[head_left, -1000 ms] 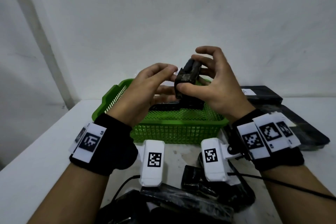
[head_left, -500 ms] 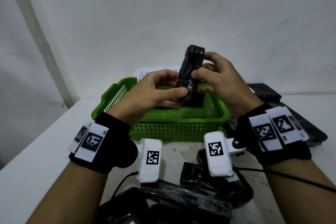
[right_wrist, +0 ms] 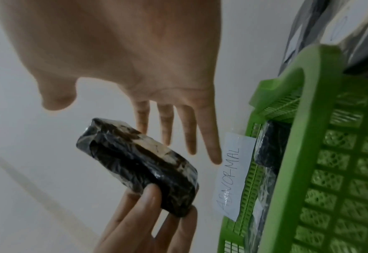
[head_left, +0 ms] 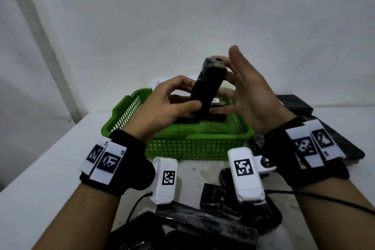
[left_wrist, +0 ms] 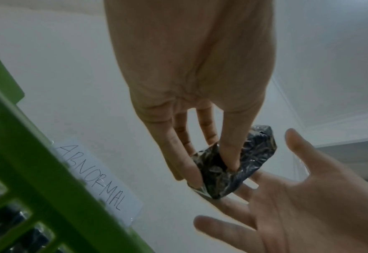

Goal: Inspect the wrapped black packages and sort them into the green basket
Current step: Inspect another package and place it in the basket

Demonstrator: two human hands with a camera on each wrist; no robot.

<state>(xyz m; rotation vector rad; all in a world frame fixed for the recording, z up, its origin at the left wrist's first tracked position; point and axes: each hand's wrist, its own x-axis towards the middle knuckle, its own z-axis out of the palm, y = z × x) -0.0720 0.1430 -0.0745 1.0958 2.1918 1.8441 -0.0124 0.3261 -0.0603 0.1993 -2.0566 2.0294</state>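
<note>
On the left, the left hand (head_left: 168, 99) is raised above the green basket (head_left: 182, 144), wrist bent slightly, thumb in front and fingers behind, pinching the lower end of a wrapped black package (head_left: 209, 85). The left wrist view shows its fingertips (left_wrist: 230, 162) dug into the crinkled clear film round the package (left_wrist: 239, 164). The package stands nearly upright, its top leaning a little to the right, held in the air over the basket's middle; the right wrist view shows a pale smear along one long edge of it (right_wrist: 139, 162).

To the right of the package, the right hand (head_left: 249, 95) is held up with palm turned toward the package, fingers straight and spread, thumb pointing up. Its fingers reach behind the package; whether they touch it cannot be told.

Inside the basket lie more black packages (right_wrist: 267, 147). Behind its far rim a white paper label (right_wrist: 232, 172) reads "ABNORMAL". On the white table (head_left: 50, 164), in front of the basket, sits a heap of wrapped black packages (head_left: 213, 225), and at the far right lie flat black bags (head_left: 345, 144).
</note>
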